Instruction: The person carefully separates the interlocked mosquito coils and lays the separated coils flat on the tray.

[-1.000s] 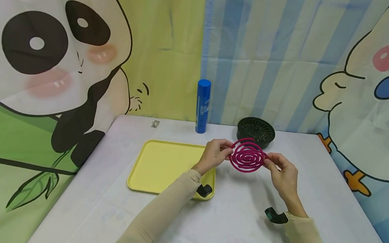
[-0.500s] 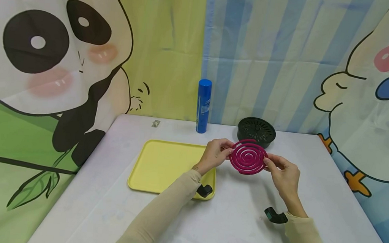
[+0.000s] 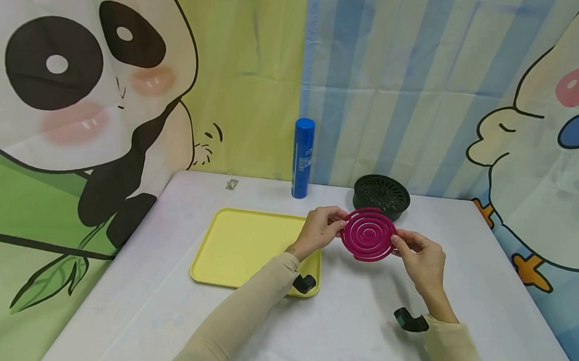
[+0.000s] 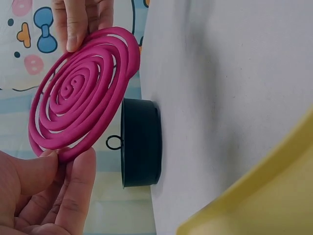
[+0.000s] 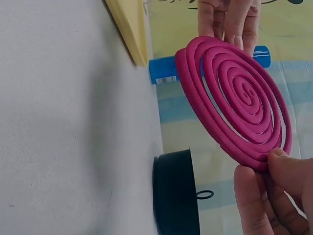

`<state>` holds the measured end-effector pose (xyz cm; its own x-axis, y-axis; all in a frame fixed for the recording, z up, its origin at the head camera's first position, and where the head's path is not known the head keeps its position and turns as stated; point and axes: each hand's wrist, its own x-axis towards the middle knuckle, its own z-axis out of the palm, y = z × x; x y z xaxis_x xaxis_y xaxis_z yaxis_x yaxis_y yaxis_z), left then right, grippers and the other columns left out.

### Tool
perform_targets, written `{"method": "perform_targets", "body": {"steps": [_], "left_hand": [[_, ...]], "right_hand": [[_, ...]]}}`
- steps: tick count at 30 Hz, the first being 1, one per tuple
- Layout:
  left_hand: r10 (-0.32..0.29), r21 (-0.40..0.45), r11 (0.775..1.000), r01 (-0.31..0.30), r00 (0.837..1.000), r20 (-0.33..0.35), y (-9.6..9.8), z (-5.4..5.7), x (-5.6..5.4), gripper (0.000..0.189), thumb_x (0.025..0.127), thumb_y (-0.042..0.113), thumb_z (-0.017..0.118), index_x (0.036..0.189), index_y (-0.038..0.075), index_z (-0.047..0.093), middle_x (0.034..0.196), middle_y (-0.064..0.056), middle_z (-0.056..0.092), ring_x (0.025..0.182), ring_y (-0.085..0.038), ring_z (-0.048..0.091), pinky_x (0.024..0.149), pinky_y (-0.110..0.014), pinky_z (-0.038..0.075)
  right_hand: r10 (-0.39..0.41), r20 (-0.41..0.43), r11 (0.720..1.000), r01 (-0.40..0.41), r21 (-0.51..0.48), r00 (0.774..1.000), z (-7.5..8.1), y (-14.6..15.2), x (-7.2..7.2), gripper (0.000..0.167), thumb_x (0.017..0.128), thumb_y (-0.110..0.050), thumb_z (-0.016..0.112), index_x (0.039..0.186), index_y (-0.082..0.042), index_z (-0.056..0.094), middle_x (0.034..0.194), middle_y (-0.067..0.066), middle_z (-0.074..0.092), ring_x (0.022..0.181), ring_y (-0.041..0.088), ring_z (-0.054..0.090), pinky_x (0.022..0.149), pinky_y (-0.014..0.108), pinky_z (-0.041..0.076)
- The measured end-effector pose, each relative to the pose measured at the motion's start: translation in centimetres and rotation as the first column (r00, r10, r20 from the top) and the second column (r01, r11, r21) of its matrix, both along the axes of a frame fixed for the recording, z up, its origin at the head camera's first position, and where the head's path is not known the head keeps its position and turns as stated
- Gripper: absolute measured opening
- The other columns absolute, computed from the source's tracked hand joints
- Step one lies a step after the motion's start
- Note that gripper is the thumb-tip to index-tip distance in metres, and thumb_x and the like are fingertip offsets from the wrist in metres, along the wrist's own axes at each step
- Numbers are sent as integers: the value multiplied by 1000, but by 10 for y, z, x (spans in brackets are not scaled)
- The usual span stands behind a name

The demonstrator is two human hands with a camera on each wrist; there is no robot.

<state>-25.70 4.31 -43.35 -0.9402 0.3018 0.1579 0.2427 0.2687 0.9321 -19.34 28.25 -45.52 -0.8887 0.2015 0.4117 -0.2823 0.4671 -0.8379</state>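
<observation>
A magenta spiral mosquito coil is held above the table between both hands. My left hand pinches its left edge between thumb and fingers. On the opposite edge, my right hand pinches the outer ring the same way. In the left wrist view, the coil is tilted, its rings lying close together with narrow gaps. The right wrist view shows thicker, doubled rings along one side of the coil. Behind it stands a round black mosquito coil holder with a slotted top; a small loop sticks up from it.
A yellow tray lies left of the coil, partly under my left forearm. Toward the back edge of the white table stand a blue spray can and a small metal piece. Printed curtains rise behind the table.
The coil's loosely spread, sagging rings have come together into a flatter disc, its face now more toward the head camera. Both hands keep their pinch and have barely moved.
</observation>
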Motion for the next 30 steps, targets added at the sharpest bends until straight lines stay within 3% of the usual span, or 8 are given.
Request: {"method": "perform_targets", "body": {"steps": [12, 21, 30], "left_hand": [[22, -19, 1000, -22, 999, 40, 1, 1, 0, 14, 98, 4, 65, 109, 5, 72, 91, -5, 72, 75, -11, 69, 72, -30, 62], [64, -36, 998, -60, 993, 96, 1, 4, 0, 13, 97, 5, 66, 108, 5, 72, 87, -4, 70, 71, -12, 67, 65, -22, 60], [81, -40, 996, -76, 989, 126, 3, 6, 2, 15, 96, 7, 68, 111, 6, 72, 89, -3, 70, 72, -12, 68, 66, -22, 60]], "right_hand": [[-1, -45, 1000, 2, 20, 999, -1, -1, 1, 16, 92, -9, 74, 106, 0, 74, 100, 19, 75, 79, -7, 69, 68, 11, 55], [61, -75, 998, -62, -19, 995, -2, -2, 1, 13, 92, 1, 70, 105, 3, 71, 102, 19, 72, 89, 2, 71, 75, 14, 56], [69, -81, 998, -70, -6, 994, -5, 0, -1, 12, 93, 2, 67, 105, 5, 69, 100, 20, 71, 89, -6, 67, 76, 13, 56]]}}
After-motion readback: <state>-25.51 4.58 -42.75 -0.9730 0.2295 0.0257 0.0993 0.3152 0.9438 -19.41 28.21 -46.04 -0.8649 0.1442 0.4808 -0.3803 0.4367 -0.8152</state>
